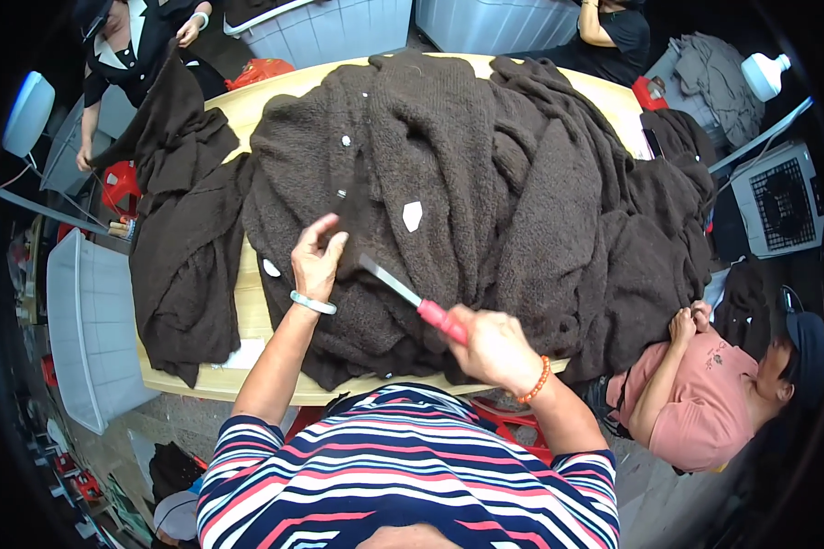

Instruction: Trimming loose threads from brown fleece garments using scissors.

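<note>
Head view: at my far left a white lamp (29,117) stands above a pale plastic bin (112,339), which sits beside the worktop (254,302). Next along, a co-worker (124,46) in black with white lapels holds up dark brown cloth (160,114) in both hands, and a brown knit piece (188,293) drapes over the worktop's left end.

Then comes the left hand (316,265), a pale bangle (313,303) at its wrist, raised over the near left part of the big brown knit heap (449,128). Its thumb and fingers curve close to each other; from here I can't tell whether they pinch any knit. The heap covers most of the worktop's middle and right. On it I see a white angular patch (412,216), label-like, any marking too small for me to read.

The tool (435,316) slants over the knit, its flat metal blade pointing up toward the left hand. The right hand (496,349), wearing an orange beaded bracelet (538,380), has its fingers clamped around the red handle.

Farther right, a second co-worker (705,403) has both hands at the heap's edge; the pink shirt carries small dark print I can't make out.
</note>
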The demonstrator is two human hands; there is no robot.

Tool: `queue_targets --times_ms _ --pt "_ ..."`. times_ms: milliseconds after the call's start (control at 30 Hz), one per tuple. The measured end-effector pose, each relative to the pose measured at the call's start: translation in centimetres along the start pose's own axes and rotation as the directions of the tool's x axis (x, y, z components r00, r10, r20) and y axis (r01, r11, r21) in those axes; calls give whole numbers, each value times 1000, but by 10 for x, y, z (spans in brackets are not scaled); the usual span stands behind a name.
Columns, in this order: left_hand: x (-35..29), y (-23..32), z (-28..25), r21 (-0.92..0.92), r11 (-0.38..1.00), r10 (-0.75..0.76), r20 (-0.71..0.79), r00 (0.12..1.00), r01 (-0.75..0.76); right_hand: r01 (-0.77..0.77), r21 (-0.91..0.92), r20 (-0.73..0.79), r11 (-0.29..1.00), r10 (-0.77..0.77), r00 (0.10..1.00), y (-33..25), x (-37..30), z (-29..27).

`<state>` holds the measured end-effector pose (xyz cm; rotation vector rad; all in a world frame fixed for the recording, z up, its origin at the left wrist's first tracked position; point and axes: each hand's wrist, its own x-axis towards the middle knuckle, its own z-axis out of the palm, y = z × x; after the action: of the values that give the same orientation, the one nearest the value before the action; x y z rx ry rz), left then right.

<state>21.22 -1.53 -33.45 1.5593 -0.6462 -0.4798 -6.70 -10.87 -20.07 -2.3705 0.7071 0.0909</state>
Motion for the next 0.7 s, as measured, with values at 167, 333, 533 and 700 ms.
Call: queue_targets --times_ms 167,333,533,700 --pt "-13 19 12 424 890 172 30 985 -168 150 365 -171 919 -92 981 -6 40 1" --pt "0 44 0 -311 949 -58 -16 998 50 309 485 -380 818 -122 917 34 117 47" --pt "28 115 -184 -322 930 52 -359 932 -176 -101 418 -522 903 329 787 158 96 7" --pt "17 18 -289 380 918 310 -506 805 -114 27 339 -583 940 188 790 167 73 19"
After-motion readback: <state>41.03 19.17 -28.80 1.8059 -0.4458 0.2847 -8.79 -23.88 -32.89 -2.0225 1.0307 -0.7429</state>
